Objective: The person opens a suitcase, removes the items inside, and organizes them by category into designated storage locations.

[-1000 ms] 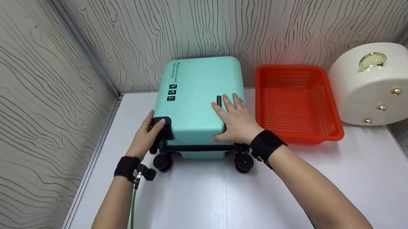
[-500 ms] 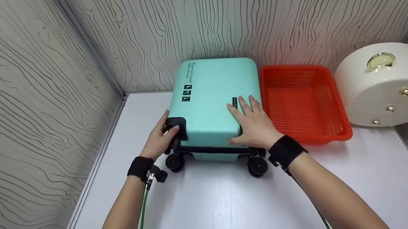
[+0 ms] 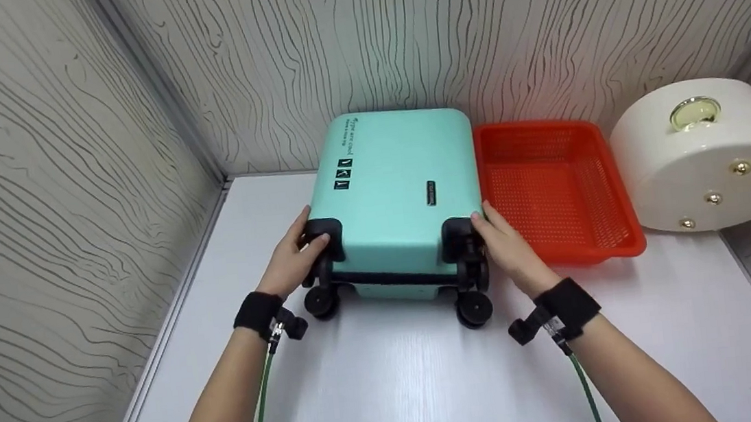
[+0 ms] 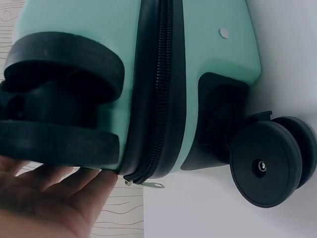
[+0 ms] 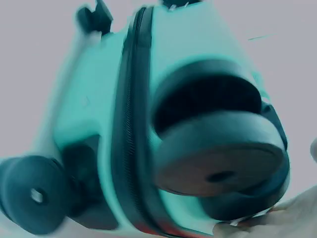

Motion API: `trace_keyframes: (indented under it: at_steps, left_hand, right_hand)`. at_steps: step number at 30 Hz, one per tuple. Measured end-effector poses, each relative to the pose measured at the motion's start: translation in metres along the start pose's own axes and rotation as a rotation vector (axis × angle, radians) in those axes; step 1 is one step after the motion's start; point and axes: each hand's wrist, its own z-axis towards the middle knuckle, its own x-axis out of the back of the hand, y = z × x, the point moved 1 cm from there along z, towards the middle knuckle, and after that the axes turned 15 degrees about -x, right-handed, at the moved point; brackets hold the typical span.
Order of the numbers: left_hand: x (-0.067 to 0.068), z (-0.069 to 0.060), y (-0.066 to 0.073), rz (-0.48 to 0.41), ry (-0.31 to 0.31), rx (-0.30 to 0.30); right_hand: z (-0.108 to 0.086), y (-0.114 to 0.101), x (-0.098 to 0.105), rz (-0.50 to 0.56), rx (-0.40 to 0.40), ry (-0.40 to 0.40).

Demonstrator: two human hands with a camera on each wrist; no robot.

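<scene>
Now right hand [image 3: 510, 250], off the top, grips the case [image 3: 390, 182] at near right; left hand [image 3: 289, 264] grips near left: likely steadier, 2-sided.

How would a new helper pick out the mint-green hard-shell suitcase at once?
In the head view, a white tabletop fronts a wall with dark wavy lines. On it, find the red perforated plastic basket; just left of that is the mint-green hard-shell suitcase. Unlike the basket and the white rounded case with gold studs, it shows black wheels.
</scene>
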Motion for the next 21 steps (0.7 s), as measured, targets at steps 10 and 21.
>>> trace_keyframes:
  at_steps: [10, 21]
  left_hand:
    - [-0.002, 0.000, 0.001, 0.005, -0.007, -0.004]
    - [0.003, -0.002, -0.007, -0.023, 0.008, 0.014]
  right_hand:
    - [-0.001, 0.011, -0.007, 0.239, -0.072, -0.090]
    - [-0.018, -0.008, 0.006, 0.382, -0.049, -0.163]
